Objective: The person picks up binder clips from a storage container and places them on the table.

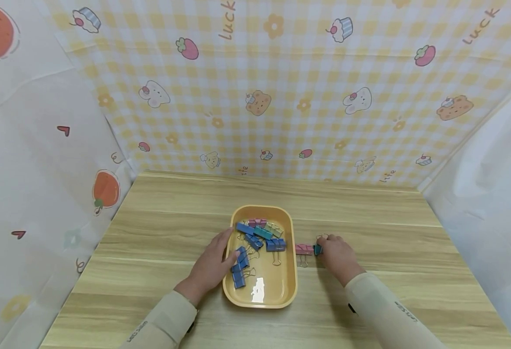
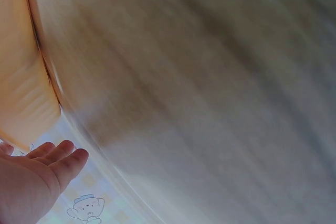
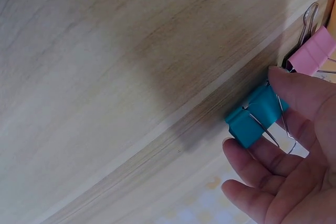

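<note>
A yellow tray (image 1: 261, 304) holds several binder clips, mostly blue, such as the blue binder clip (image 1: 275, 245), plus a teal one (image 1: 263, 232), a pink one and a yellowish one. My left hand (image 1: 211, 261) rests at the tray's left side, thumb over the rim and fingers fairly straight along it; the left wrist view shows these fingers (image 2: 68, 166) beside the wall. Right of the tray, my right hand (image 1: 337, 257) pinches a teal binder clip (image 3: 257, 116) between thumb and fingers, at the tabletop. A pink binder clip (image 1: 304, 249) lies between that clip and the tray.
The wood-grain table (image 1: 172, 203) extends around the tray on all sides. A yellow checked cloth (image 1: 307, 131) hangs behind the table, with white cloth at the left (image 1: 41, 194) and right (image 1: 490, 169).
</note>
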A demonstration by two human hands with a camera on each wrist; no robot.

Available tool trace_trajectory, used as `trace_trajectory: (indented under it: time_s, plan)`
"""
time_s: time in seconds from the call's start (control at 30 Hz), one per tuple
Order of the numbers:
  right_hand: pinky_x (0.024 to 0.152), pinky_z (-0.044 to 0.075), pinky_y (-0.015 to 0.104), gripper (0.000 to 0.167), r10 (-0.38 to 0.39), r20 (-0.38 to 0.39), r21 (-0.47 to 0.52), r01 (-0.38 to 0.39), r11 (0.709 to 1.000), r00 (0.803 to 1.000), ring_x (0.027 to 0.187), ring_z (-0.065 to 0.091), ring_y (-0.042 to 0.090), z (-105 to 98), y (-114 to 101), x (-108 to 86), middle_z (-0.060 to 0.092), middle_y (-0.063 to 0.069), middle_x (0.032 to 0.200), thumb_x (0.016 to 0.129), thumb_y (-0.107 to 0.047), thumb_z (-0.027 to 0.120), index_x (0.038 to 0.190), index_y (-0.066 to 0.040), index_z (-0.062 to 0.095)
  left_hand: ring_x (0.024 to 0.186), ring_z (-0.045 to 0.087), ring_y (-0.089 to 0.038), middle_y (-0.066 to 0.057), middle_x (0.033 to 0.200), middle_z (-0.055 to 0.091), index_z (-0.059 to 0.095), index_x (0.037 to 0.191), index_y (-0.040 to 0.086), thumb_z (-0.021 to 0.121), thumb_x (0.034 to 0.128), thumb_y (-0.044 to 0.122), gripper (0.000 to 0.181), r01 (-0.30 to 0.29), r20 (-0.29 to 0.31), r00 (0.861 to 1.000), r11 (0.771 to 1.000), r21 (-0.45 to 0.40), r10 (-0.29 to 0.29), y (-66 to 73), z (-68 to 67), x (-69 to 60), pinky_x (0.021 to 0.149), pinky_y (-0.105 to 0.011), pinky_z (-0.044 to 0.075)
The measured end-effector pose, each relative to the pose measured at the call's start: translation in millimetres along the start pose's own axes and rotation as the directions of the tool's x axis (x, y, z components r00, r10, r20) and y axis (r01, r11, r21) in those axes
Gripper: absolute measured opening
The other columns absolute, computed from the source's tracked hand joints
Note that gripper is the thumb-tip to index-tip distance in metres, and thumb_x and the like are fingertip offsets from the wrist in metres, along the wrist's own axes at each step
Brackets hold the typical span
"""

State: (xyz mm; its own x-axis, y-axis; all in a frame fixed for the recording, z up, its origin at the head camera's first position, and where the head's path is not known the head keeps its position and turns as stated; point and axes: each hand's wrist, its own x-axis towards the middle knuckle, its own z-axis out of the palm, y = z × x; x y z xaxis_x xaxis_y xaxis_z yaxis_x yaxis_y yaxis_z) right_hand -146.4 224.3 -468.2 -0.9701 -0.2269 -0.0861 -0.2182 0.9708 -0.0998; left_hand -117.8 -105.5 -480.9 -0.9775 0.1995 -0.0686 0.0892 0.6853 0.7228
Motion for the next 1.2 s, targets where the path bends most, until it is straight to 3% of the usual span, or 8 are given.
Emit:
trace_trajectory:
  time_s: [0.63, 0.97, 1.2]
  plan:
    - [0.071, 0.056, 0.045, 0.027, 0.041, 0.049, -0.005, -0.041, 0.999, 0.998, 0.085, 0.060, 0.030, -5, -2, -2.2, 0.064, 0.019, 0.096, 0.086, -0.012, 0.071, 0.111, -0.005, 0.068, 0.140, 0.032, -0.036, -0.013, 0.155, 0.030, 0.023, 0.155, 0.018, 0.054, 0.0978, 0.038, 0.068, -0.009, -0.006, 1.000, 1.000, 0.016, 0.009, -0.5, 0.7, -0.4, 0.110, -0.054, 0.032]
    - [0.067, 0.056, 0.045, 0.030, 0.045, 0.039, -0.014, -0.044, 0.999, 0.998, 0.084, 0.062, 0.032, -7, -3, -3.2, 0.065, 0.019, 0.096, 0.084, -0.014, 0.073, 0.112, -0.007, 0.068, 0.140, 0.031, -0.035, -0.013, 0.155, 0.030, 0.023, 0.155, 0.018, 0.054, 0.0981, 0.038, 0.068, -0.006, 0.004, 1.000, 1.000, 0.006, 0.006, 0.9, -0.7, -0.2, 0.111, -0.053, 0.031]
    - [0.070, 0.056, 0.047, 0.040, 0.048, 0.032, -0.011, -0.048, 0.999, 0.998, 0.091, 0.063, 0.037, -13, -5, -4.3, 0.065, 0.022, 0.107, 0.083, -0.019, 0.075, 0.120, -0.005, 0.066, 0.140, 0.032, -0.036, -0.013, 0.155, 0.030, 0.023, 0.155, 0.017, 0.054, 0.0979, 0.038, 0.068, -0.008, 0.000, 1.000, 1.000, 0.018, 0.008, -0.3, 0.2, -0.2, 0.110, -0.053, 0.032]
